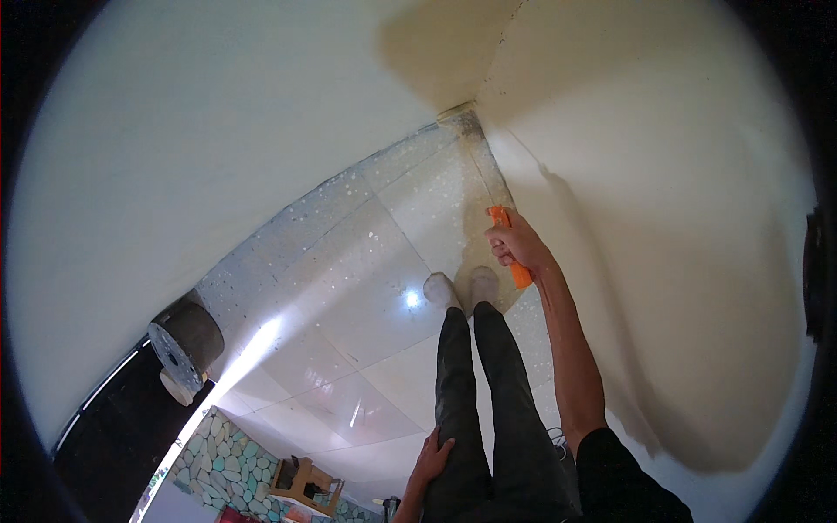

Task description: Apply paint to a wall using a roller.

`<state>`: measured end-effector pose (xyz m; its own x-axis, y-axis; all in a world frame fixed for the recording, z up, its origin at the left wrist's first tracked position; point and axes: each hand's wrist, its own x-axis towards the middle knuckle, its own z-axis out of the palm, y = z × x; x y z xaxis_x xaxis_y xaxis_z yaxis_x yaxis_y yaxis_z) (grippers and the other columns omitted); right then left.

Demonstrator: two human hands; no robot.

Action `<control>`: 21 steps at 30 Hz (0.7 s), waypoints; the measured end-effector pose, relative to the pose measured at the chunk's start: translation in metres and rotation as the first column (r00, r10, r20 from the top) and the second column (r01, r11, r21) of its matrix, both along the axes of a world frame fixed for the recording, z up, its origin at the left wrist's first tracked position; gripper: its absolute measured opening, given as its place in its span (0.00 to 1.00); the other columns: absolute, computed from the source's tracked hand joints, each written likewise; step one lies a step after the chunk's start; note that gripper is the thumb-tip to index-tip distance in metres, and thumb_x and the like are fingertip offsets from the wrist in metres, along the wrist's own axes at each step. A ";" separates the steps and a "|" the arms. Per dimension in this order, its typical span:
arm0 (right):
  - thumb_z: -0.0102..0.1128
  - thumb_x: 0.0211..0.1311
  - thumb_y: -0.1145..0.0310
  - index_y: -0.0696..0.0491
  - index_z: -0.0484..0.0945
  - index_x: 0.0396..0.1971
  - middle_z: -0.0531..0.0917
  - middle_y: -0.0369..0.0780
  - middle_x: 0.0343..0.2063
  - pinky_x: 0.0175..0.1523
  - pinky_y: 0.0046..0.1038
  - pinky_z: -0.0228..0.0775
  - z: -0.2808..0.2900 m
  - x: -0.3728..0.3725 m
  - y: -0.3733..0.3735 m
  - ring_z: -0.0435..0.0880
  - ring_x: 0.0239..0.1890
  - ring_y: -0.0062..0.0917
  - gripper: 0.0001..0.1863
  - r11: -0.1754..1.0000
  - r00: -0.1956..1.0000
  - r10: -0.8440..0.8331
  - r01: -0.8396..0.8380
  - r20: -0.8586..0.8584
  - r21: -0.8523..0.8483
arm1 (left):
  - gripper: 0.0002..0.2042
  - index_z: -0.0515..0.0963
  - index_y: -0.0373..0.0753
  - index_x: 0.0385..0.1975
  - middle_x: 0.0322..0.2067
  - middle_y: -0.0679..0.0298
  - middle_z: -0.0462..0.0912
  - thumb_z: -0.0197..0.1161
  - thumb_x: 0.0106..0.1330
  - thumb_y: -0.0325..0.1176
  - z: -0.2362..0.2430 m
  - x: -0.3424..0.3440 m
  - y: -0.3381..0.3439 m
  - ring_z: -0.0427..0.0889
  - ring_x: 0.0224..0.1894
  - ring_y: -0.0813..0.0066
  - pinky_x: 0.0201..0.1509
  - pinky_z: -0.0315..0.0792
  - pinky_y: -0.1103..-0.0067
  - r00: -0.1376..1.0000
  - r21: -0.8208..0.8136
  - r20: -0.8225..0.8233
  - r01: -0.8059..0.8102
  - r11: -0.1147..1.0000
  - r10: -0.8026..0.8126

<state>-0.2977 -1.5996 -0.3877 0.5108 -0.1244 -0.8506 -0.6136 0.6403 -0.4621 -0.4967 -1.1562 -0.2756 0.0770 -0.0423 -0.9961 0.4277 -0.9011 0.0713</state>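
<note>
My right hand (514, 240) is wrapped round an orange bar-shaped hand tool (521, 275), whose exact kind I cannot make out. The arm stretches forward, and the tool is seen beside the foot of the right-hand wall (680, 244); whether it touches the wall I cannot tell. My left hand (432, 455) rests on my left thigh, thumb apart from the fingers, holding nothing that I can see.
Two pale walls meet at a corner ahead, above a tiled floor (392, 235) spattered with white specks. A dark cylindrical drum (193, 336) stands at the left beside a dark opening. Farther back lie pebble-patterned flooring (222, 462) and a small wooden stool (305, 484).
</note>
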 end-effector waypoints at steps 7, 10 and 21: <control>0.55 0.55 0.76 0.51 0.65 0.55 0.66 0.30 0.18 0.16 0.16 0.53 -0.047 -0.002 -0.032 0.61 0.14 0.11 0.25 1.000 1.000 -0.001 0.001 0.017 0.025 | 0.37 0.55 0.36 0.68 0.64 0.41 0.61 0.53 0.66 0.55 -0.003 -0.004 -0.014 0.62 0.66 0.47 0.68 0.58 0.65 1.000 -0.023 -0.025 -0.006 1.000 0.006; 0.56 0.55 0.75 0.51 0.66 0.48 0.67 0.30 0.18 0.16 0.17 0.56 0.005 -0.013 -0.003 0.63 0.15 0.12 0.20 0.999 0.999 -0.006 0.005 0.037 0.045 | 0.37 0.55 0.36 0.68 0.63 0.41 0.61 0.53 0.66 0.55 0.006 0.002 -0.003 0.62 0.66 0.47 0.68 0.58 0.65 1.000 0.004 0.001 -0.006 1.000 0.006; 0.55 0.55 0.74 0.51 0.64 0.57 0.68 0.31 0.20 0.17 0.17 0.57 -0.052 -0.018 -0.032 0.62 0.15 0.12 0.27 0.997 0.999 -0.040 0.037 0.029 0.074 | 0.37 0.55 0.35 0.68 0.64 0.41 0.61 0.53 0.66 0.55 -0.001 -0.005 -0.014 0.62 0.66 0.48 0.68 0.57 0.66 1.000 -0.027 -0.013 -0.009 1.000 0.008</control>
<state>-0.3158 -1.6321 -0.4395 0.5322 -0.0824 -0.8426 -0.5745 0.6959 -0.4309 -0.5015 -1.1697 -0.2761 0.0651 -0.0683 -0.9955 0.4364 -0.8952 0.0900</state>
